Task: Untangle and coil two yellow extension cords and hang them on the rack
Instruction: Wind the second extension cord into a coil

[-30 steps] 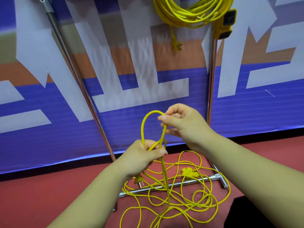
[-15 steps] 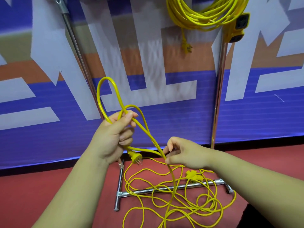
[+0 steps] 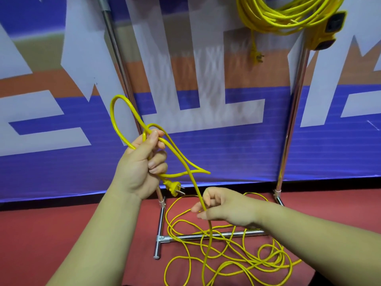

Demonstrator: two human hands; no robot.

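Two yellow extension cords are in view. One, the coiled cord, hangs from the top of the rack, its dangling plug and socket block below the bundle. The loose cord lies in tangled loops on the red floor, across the rack's base bar, and one strand rises to my hands. My left hand is raised, its fingers curled round a couple of small loops of that cord, the free plug hanging just below my palm. My right hand is lower, near the floor, thumb and fingertips pinching the strand that runs down to the pile. Behind the rack stands a blue, white and orange banner.
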